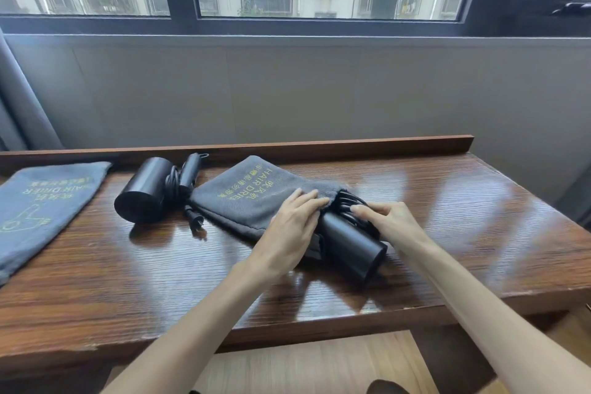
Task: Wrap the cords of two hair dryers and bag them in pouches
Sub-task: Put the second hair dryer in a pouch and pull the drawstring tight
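long wooden surface point(447, 201) under a window, carrying everything. flat grey pouch point(41, 201) at the left edge, untouched. second grey pouch point(252, 192) near the middle, mouth turned toward the right and bunched around the wrapped cord point(347, 201) of a black hair dryer point(351, 246), barrel still mostly outside and angled toward the front edge. other hair dryer point(144, 192) toward the back edge between the two pouches, cord looped at its handle, plug point(195, 223) lying loose on the wood. left hand point(294, 227) pressed on the pouch mouth, fingers together pinching fabric. right hand point(390, 217) curled and closed on the cord coils at the dryer's handle. likely trouble from here: coils springing loose or snagging on the pouch rim if pushed without the mouth held wide; fabric sliding on the glossy wood; barrel rolling off the near front edge.
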{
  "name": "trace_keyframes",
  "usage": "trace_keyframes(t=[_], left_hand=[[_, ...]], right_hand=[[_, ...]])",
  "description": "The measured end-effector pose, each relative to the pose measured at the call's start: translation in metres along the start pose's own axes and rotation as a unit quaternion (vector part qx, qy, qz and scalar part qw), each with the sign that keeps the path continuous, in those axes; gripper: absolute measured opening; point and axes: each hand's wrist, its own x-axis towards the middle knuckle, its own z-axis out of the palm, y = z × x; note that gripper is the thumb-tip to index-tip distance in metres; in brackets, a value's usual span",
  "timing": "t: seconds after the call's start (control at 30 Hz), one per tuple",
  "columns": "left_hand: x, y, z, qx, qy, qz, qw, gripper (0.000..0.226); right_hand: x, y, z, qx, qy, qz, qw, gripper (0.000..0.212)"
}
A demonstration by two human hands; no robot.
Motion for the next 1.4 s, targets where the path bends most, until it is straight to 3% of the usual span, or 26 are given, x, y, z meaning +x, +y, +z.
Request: trace_keyframes(t=[0.27, 0.37, 0.47, 0.57, 0.7, 0.8, 0.9, 1.0, 1.1, 1.17, 1.2, 1.3, 1.4], left_hand=[[0.002, 0.004, 0.001, -0.028, -0.051, 0.077, 0.995, 0.030], [-0.007, 0.007, 0.009, 0.025, -0.043, 0.061, 0.997, 0.056], [-0.018, 0.013, 0.016, 0.142, -0.040, 0.047, 0.988, 0.091], [-0.019, 0.014, 0.021, 0.145, -0.013, 0.032, 0.989, 0.088], [-0.017, 0.007, 0.020, 0.061, 0.009, -0.007, 0.998, 0.096], [-0.012, 0.002, 0.015, 0.064, -0.014, 0.009, 0.998, 0.093], [-0.008, -0.002, 0.009, 0.071, -0.021, 0.023, 0.997, 0.086], [-0.009, -0.005, 0.009, 0.075, -0.003, 0.028, 0.997, 0.081], [-0.011, -0.005, 0.010, 0.076, -0.004, 0.034, 0.997, 0.078], [-0.012, -0.007, 0.008, 0.067, -0.009, 0.045, 0.997, 0.077], [-0.012, -0.008, 0.007, 0.064, -0.013, 0.050, 0.997, 0.076], [-0.012, -0.013, 0.004, 0.056, -0.019, 0.061, 0.996, 0.075], [-0.012, -0.016, 0.003, 0.040, -0.020, 0.081, 0.996, 0.073]], right_hand=[[0.019, 0.011, 0.024, 0.064, 0.101, 0.030, 0.992, 0.022], [0.030, 0.016, 0.025, 0.058, 0.112, 0.040, 0.991, 0.018], [0.026, 0.006, 0.012, 0.043, 0.017, 0.062, 0.997, 0.013], [0.011, -0.001, -0.004, 0.029, -0.059, 0.044, 0.997, 0.024], [0.001, 0.002, -0.004, 0.056, -0.070, 0.033, 0.995, 0.027], [0.008, 0.004, 0.002, 0.093, -0.079, 0.036, 0.992, 0.038], [0.015, 0.002, 0.007, 0.107, -0.144, 0.024, 0.983, 0.026], [0.026, -0.002, 0.004, 0.021, -0.151, 0.023, 0.988, 0.024], [0.039, -0.001, -0.005, -0.117, -0.007, -0.010, 0.993, 0.018], [0.046, 0.004, -0.011, -0.221, 0.106, -0.064, 0.967, 0.012], [0.049, 0.007, -0.013, -0.263, 0.110, -0.089, 0.954, 0.011], [0.055, 0.015, -0.009, -0.352, -0.036, -0.143, 0.924, 0.047], [0.047, 0.014, -0.005, -0.299, -0.079, -0.164, 0.937, 0.029]])
